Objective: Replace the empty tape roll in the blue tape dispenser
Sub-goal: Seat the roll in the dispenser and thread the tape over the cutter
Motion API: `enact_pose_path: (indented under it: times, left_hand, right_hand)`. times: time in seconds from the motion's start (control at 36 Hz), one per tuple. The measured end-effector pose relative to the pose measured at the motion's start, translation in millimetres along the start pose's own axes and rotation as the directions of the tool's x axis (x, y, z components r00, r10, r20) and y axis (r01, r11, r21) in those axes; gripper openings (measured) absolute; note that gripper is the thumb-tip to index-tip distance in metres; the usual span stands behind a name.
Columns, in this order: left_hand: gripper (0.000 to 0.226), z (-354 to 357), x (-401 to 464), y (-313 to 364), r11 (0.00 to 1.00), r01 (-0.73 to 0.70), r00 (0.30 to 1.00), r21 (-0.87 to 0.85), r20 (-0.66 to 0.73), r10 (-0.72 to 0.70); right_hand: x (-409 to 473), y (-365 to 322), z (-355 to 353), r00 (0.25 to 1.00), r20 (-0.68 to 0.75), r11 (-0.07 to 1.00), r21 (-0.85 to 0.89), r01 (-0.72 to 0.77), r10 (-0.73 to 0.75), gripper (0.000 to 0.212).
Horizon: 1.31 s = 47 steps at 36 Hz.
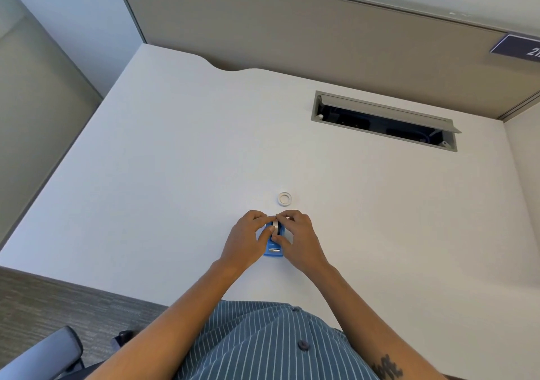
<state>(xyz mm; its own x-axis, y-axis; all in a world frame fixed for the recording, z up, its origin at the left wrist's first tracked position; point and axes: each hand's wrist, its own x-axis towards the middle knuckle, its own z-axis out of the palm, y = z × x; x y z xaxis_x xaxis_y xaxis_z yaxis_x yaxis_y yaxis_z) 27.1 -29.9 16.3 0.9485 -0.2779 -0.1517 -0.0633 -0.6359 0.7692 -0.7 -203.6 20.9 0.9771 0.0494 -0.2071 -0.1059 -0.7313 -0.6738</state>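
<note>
Both hands meet over the blue tape dispenser (pixel 273 248): left hand (pixel 245 240) and right hand (pixel 298 239) pinch a tape roll (pixel 275 227) standing on edge in it, apparently seated in the cradle. Dispenser sits toward the desk's (pixel 175 160) near edge. Empty core (pixel 284 198) lies flat just beyond, apart.

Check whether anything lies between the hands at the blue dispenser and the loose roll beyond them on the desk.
Nothing visible does. The loose roll lies flat just beyond the left hand and right hand, which are both on the blue dispenser; only bare white desk separates them.
</note>
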Motion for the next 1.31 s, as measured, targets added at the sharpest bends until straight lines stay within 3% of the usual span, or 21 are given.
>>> enact_pose_path:
  times: [0.64,1.06,1.31]
  left_hand:
    - [0.020,-2,1,1,0.998,-0.033,0.999,-0.061,-0.031,0.031]
    - [0.018,-5,2,1,0.997,-0.051,0.997,-0.053,-0.052,0.049]
    - [0.022,-7,1,2,0.998,-0.062,0.997,-0.001,-0.036,0.062]
  right_hand:
    - [2,-1,-1,0.999,-0.018,0.999,-0.022,0.034,-0.034,0.027]
    - [1,-10,-7,0.974,-0.226,1.000,-0.020,0.015,-0.019,0.013]
    - [4,-11,-8,0.978,-0.204,0.998,-0.050,0.025,-0.035,0.015]
